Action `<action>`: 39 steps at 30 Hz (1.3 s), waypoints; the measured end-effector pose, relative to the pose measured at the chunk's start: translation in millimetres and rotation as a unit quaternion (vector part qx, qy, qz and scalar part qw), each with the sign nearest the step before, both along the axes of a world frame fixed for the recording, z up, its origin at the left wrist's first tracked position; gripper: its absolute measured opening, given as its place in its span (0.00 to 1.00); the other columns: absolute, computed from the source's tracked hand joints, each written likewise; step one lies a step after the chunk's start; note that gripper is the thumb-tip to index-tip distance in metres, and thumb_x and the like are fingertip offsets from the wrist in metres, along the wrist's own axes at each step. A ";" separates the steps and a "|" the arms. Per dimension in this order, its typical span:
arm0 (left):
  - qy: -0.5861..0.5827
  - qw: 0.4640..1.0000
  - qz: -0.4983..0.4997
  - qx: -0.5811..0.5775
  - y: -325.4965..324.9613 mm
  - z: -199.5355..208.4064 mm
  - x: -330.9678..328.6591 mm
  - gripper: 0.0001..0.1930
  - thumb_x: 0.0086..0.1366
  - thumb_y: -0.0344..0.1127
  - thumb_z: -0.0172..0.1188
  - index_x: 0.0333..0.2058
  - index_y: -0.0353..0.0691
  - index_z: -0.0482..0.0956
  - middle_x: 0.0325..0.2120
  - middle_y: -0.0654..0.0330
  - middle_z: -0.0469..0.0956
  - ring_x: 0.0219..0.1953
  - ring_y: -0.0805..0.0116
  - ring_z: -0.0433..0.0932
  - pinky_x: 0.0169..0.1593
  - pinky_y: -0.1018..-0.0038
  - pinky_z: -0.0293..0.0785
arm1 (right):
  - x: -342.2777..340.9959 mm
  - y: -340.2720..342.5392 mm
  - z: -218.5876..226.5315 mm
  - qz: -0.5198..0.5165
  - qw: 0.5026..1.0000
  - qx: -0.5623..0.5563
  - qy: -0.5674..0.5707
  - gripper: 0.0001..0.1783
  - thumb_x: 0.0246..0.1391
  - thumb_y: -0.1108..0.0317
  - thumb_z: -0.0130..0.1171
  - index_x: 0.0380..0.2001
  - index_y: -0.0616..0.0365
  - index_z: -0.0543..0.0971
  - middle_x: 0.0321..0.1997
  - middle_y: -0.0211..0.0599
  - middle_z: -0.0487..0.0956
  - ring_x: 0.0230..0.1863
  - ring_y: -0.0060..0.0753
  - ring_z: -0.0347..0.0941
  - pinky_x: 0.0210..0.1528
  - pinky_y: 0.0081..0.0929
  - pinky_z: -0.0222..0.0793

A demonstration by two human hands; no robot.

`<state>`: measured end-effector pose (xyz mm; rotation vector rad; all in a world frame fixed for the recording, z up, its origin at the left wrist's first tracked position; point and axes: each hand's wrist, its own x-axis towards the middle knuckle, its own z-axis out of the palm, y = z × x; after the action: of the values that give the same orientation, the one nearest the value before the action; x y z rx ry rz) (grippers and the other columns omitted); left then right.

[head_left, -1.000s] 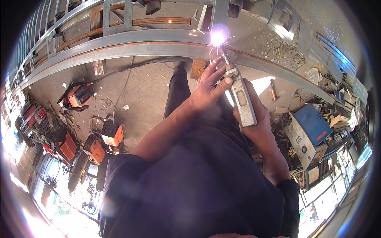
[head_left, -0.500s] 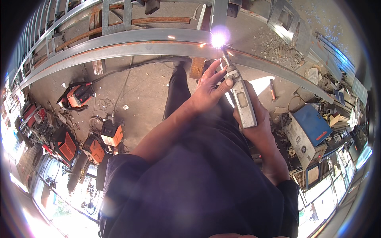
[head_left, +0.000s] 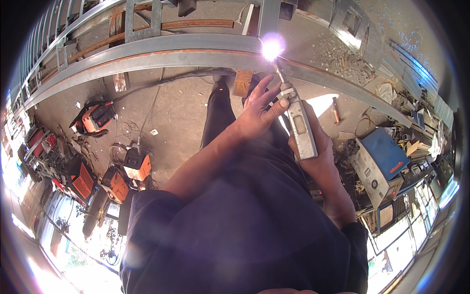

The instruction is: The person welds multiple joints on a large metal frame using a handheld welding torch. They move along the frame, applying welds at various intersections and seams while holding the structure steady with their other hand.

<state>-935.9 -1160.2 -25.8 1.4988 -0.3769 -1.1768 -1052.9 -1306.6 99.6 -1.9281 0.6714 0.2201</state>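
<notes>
A grey, box-bodied welding gun [head_left: 302,130] points away from me, and a violet-white glare [head_left: 272,47] burns at its tip. The glare lies on a long metal beam [head_left: 186,56], near where an upright square tube [head_left: 270,19] meets it, and hides the joint. Around the gun's rear body my right hand [head_left: 318,134] is closed, partly covered by it. My left hand [head_left: 259,108] steadies the front of the gun with thumb and index finger, while its other fingers stretch toward the beam.
Orange-and-black machines [head_left: 138,164] stand on the floor at left, with an orange-black tool case [head_left: 98,119] farther off. A hammer [head_left: 336,110] lies to the right, near a blue-topped metal cabinet [head_left: 384,154]. A dark cable [head_left: 166,78] runs beneath the beam, past my legs.
The glare and the gun's tip have shifted very slightly right along the beam. Orange sparks seen left of the glare are gone. Both hands keep nearly the same hold.
</notes>
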 end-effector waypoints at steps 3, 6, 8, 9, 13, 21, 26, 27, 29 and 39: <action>-0.010 1.000 -0.015 0.014 0.1 3.2 1.7 0.46 0.72 0.72 0.54 0.74 0.41 0.67 0.78 0.41 0.47 0.80 0.37 0.47 0.78 0.47 0.49 | -1.6 0.3 0.0 -0.002 1.000 -0.003 -0.004 0.43 0.58 0.79 0.63 0.76 0.52 0.63 0.56 0.49 0.83 0.55 0.41 0.84 0.55 0.37 0.79; -0.012 1.000 -0.014 0.003 0.2 -1.3 -0.6 0.46 0.71 0.73 0.54 0.74 0.41 0.67 0.78 0.41 0.47 0.80 0.37 0.47 0.78 0.47 0.49 | -1.2 0.9 0.9 -0.001 1.000 -0.008 -0.002 0.42 0.58 0.79 0.63 0.76 0.53 0.64 0.55 0.50 0.83 0.55 0.42 0.84 0.55 0.38 0.79; -0.008 1.000 -0.009 -0.004 -0.1 -3.0 -2.4 0.46 0.71 0.73 0.54 0.74 0.41 0.67 0.78 0.41 0.47 0.79 0.37 0.48 0.78 0.47 0.49 | -0.5 0.3 3.5 0.000 1.000 -0.006 0.011 0.42 0.58 0.78 0.63 0.75 0.53 0.64 0.55 0.50 0.83 0.54 0.43 0.84 0.54 0.38 0.79; -0.007 1.000 -0.008 -0.003 0.1 -3.4 -3.5 0.46 0.71 0.73 0.54 0.74 0.41 0.67 0.78 0.41 0.48 0.79 0.37 0.48 0.78 0.47 0.49 | 0.6 -0.1 4.7 0.000 1.000 -0.004 0.011 0.41 0.58 0.78 0.63 0.75 0.53 0.64 0.55 0.50 0.83 0.54 0.44 0.84 0.54 0.38 0.79; -0.014 1.000 -0.022 0.009 -0.3 2.1 -2.2 0.47 0.71 0.73 0.54 0.74 0.41 0.67 0.78 0.40 0.49 0.79 0.37 0.49 0.78 0.48 0.50 | 1.2 -0.5 7.2 -0.006 1.000 0.003 0.015 0.41 0.59 0.78 0.63 0.75 0.55 0.65 0.55 0.51 0.83 0.54 0.43 0.84 0.54 0.38 0.79; 0.058 0.998 -0.002 -0.010 -6.8 11.8 -11.7 0.49 0.71 0.70 0.58 0.73 0.31 0.64 0.77 0.41 0.52 0.78 0.44 0.53 0.78 0.54 0.53 | -16.0 -6.0 3.5 -0.017 0.999 0.025 -0.025 0.41 0.59 0.77 0.63 0.75 0.57 0.64 0.53 0.47 0.84 0.51 0.34 0.83 0.54 0.34 0.79; 0.170 0.983 0.066 -0.008 -22.0 61.7 -2.1 0.48 0.73 0.53 0.67 0.75 0.25 0.54 0.72 0.45 0.61 0.72 0.57 0.65 0.75 0.63 0.61 | -13.0 -17.7 13.6 -0.035 0.993 0.098 0.058 0.43 0.59 0.76 0.64 0.77 0.58 0.62 0.53 0.45 0.83 0.48 0.26 0.79 0.53 0.30 0.77; 0.192 0.979 0.074 -0.002 -22.3 64.0 -3.5 0.48 0.73 0.53 0.67 0.75 0.25 0.53 0.72 0.44 0.63 0.72 0.58 0.65 0.74 0.64 0.61 | -13.7 -19.4 12.5 -0.031 0.993 0.098 0.052 0.43 0.59 0.76 0.64 0.77 0.58 0.62 0.54 0.45 0.83 0.48 0.25 0.78 0.53 0.30 0.76; 0.230 0.969 0.093 0.014 -22.9 65.9 -5.3 0.49 0.73 0.51 0.68 0.76 0.25 0.50 0.70 0.44 0.65 0.71 0.59 0.67 0.74 0.66 0.62 | -15.5 -23.3 6.4 -0.020 0.994 0.100 0.034 0.44 0.59 0.76 0.63 0.78 0.58 0.62 0.54 0.44 0.83 0.49 0.25 0.77 0.54 0.30 0.75; 0.213 0.973 0.088 -0.005 -26.1 60.9 -9.6 0.55 0.71 0.62 0.66 0.76 0.24 0.48 0.69 0.41 0.67 0.73 0.55 0.64 0.75 0.64 0.60 | -11.1 -28.5 2.7 -0.023 0.997 0.052 -0.054 0.40 0.54 0.77 0.66 0.71 0.53 0.69 0.44 0.45 0.84 0.42 0.38 0.84 0.47 0.34 0.79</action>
<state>-945.5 -1186.3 35.1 1.2004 0.0410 -1.3100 -1064.0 -1335.2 102.3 -1.8087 0.6209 0.1188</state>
